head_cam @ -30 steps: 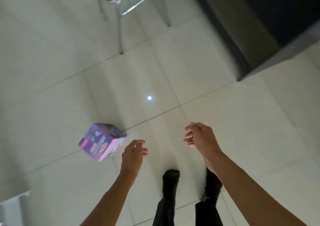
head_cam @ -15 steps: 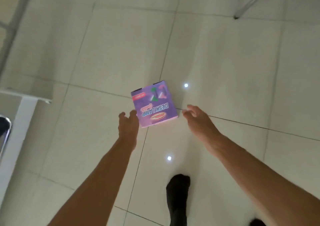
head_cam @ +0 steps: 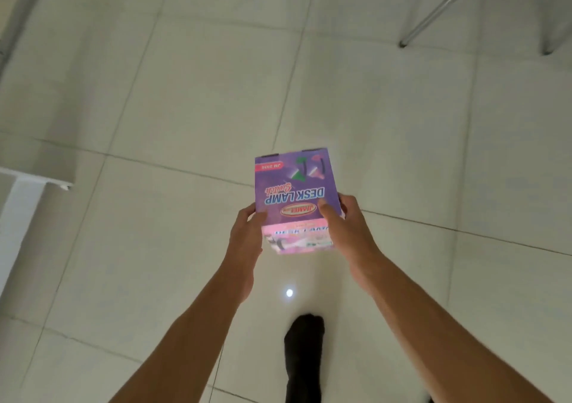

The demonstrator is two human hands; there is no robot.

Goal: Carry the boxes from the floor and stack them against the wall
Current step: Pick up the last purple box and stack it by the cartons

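Two hands on one box: left hand grips the left side, thumb over the top edge, the purple desk-lamp box sits between, and right hand grips the right side, thumb on the printed face. Box is in the air above the tiled floor, near the body; no wall stack visible. Risk: side pressure alone may let the smooth carton slip down, or crush it.

Both forearms are reaching forward; the left hand and right hand are gripping opposite sides of the box, thumbs lying on top.
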